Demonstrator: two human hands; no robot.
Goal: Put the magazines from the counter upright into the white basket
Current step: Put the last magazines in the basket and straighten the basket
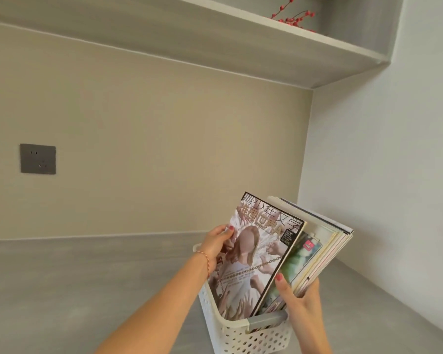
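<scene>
Standing at 6 o'clock on the grey counter (62,290), white perforated basket (230,335) w/ grey handle (266,321) holds the magazines upright. R hand (298,298), at 5 o'clock, fingers curled round the rear magazine stack (327,241), thumb on front. L hand (216,245) pinches left edge of front magazine (256,261), lower end inside basket. Far: wall socket (38,158) at 9 o'clock; red berry sprig (292,17) on shelf (215,42) at 1 o'clock.
</scene>
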